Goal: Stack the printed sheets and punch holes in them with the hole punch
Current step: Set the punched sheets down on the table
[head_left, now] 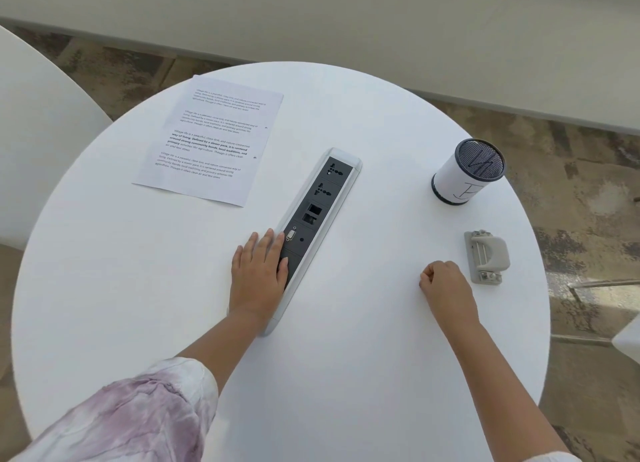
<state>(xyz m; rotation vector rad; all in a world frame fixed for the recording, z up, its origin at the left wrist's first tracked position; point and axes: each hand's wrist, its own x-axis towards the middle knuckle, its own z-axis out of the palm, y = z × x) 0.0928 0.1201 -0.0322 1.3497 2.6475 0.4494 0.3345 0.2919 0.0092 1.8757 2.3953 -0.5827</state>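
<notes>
Round white table point(346, 375) on mottled brown floor point(588, 170), pale wall point(346, 18) behind

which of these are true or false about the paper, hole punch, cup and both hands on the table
1. The left hand lies flat, partly on the socket strip. True.
2. The right hand holds the hole punch. False: it is curled beside the punch and holds nothing.
3. The paper lies under the punch. False: it lies across the table, left of the strip.
4. The cup stands beyond the punch. True.
</notes>
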